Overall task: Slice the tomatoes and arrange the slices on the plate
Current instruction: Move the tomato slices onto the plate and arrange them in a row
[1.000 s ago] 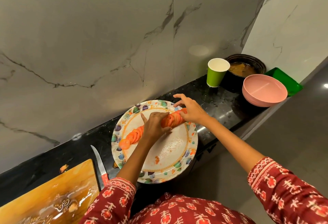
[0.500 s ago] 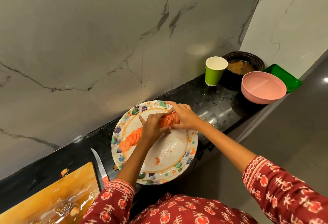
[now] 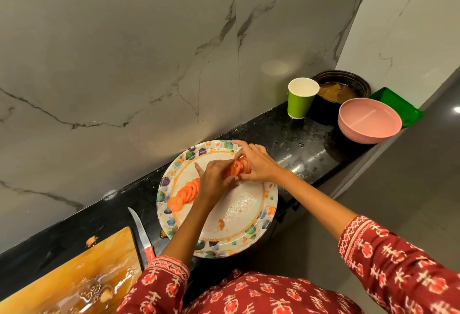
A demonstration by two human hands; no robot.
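A round patterned plate (image 3: pixel 251 216) lies on the black counter. A row of tomato slices (image 3: pixel 186 193) fans across its left side. A second stack of tomato slices (image 3: pixel 239 167) sits near the far rim, squeezed between both hands. My left hand (image 3: pixel 214 179) pinches the stack's left end with curled fingers, index finger sticking out. My right hand (image 3: pixel 256 161) cups the stack's right end, with fingers curled over it. A red-handled knife (image 3: pixel 140 232) lies on the counter left of the plate.
A wet wooden cutting board (image 3: pixel 82 274) sits at lower left. Far right stand a green paper cup (image 3: pixel 301 98), a dark pot (image 3: pixel 341 89), a pink bowl (image 3: pixel 368 120) and a green tray (image 3: pixel 398 104). A marble wall backs the narrow counter (image 3: pixel 298 144).
My right hand has slid left along the plate's far rim, pushing the stretched-out slices together into a tighter stack against my left hand.
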